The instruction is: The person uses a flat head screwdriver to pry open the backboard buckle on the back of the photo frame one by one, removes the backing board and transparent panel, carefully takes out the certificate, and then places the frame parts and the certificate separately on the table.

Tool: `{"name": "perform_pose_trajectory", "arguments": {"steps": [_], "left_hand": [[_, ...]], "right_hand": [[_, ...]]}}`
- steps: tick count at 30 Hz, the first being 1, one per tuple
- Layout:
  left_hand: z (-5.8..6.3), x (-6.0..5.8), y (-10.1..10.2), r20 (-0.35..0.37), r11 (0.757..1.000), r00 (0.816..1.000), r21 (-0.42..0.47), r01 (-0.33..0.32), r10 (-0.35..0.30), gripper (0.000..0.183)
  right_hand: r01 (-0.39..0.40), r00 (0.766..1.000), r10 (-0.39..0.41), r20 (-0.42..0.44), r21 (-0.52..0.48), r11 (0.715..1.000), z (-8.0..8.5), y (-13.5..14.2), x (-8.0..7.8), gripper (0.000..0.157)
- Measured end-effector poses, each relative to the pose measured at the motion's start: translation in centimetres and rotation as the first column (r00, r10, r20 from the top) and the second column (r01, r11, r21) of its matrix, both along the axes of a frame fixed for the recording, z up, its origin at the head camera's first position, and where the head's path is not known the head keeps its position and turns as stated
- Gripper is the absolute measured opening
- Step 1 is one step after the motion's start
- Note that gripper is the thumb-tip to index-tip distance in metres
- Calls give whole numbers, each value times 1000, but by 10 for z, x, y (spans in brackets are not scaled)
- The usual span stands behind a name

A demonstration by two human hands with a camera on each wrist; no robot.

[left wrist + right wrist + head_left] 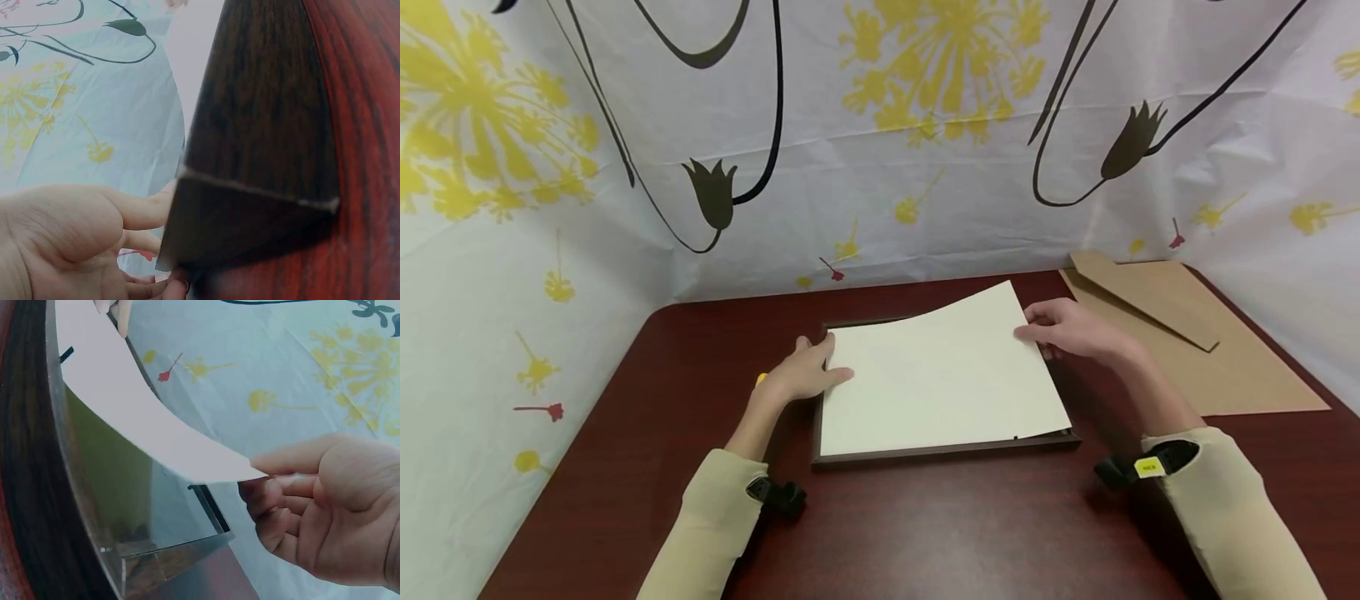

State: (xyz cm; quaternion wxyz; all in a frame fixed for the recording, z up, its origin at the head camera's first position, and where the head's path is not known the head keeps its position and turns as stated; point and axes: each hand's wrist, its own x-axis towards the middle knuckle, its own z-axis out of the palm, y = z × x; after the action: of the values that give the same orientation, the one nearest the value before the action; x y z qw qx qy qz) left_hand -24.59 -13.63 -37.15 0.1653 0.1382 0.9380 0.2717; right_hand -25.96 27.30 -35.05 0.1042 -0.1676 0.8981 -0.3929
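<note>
A dark wood picture frame [947,454] lies face down on the table, a cream-white sheet [940,375] over its opening. The sheet's right side bends upward. My right hand [1071,329] pinches the raised right edge between thumb and fingers; in the right wrist view, glass [169,519] shows beneath the lifted sheet [144,419]. At the left end, my left hand [805,371] holds the frame's side, thumb over the sheet. The left wrist view has the frame's corner [262,156] close up, with the left hand's fingers [144,212] against its side.
A brown backing board [1247,375] with a stand flap [1138,296] lies at the table's back right. Dark metal tabs [209,506] stick up along the frame's inner edge. A patterned cloth [880,192] hangs behind the reddish table [722,350].
</note>
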Motion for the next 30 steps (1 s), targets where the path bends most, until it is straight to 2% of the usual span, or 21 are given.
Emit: {"name": "perform_pose_trajectory", "arguments": {"steps": [5, 10, 12, 15, 18, 22, 26, 30], "left_hand": [[4, 2, 4, -71, 999, 997, -17, -44, 43, 72], [11, 6, 16, -170, 994, 980, -35, -108, 101, 65], [14, 8, 21, -213, 993, 972, -30, -110, 102, 60], [19, 12, 28, -254, 996, 963, 28, -83, 88, 52], [25, 16, 34, -272, 991, 960, 128, -30, 64, 44], [33, 25, 44, -289, 962, 957, 271, 43, 39, 34], [42, 37, 53, -293, 917, 956, 386, 103, 16, 28], [49, 49, 61, -314, 885, 950, 442, 149, -4, 25]], "right_hand": [[29, 998, -31, -60, -44, 999, 7, 3, 1, 27], [85, 995, -92, -35, -159, 984, 15, 2, 4, 30], [93, 995, -99, -15, -221, 971, 18, -1, 6, 34], [79, 997, -83, -1, -295, 952, 22, -6, 9, 36], [56, 998, -54, 15, -368, 928, 27, -13, 13, 34], [27, 1000, -22, 17, -427, 904, 33, -25, 21, 31], [-3, 1000, -9, -26, -419, 908, 39, -39, 29, 28], [-27, 996, -8, -90, -380, 924, 43, -51, 38, 25]]}}
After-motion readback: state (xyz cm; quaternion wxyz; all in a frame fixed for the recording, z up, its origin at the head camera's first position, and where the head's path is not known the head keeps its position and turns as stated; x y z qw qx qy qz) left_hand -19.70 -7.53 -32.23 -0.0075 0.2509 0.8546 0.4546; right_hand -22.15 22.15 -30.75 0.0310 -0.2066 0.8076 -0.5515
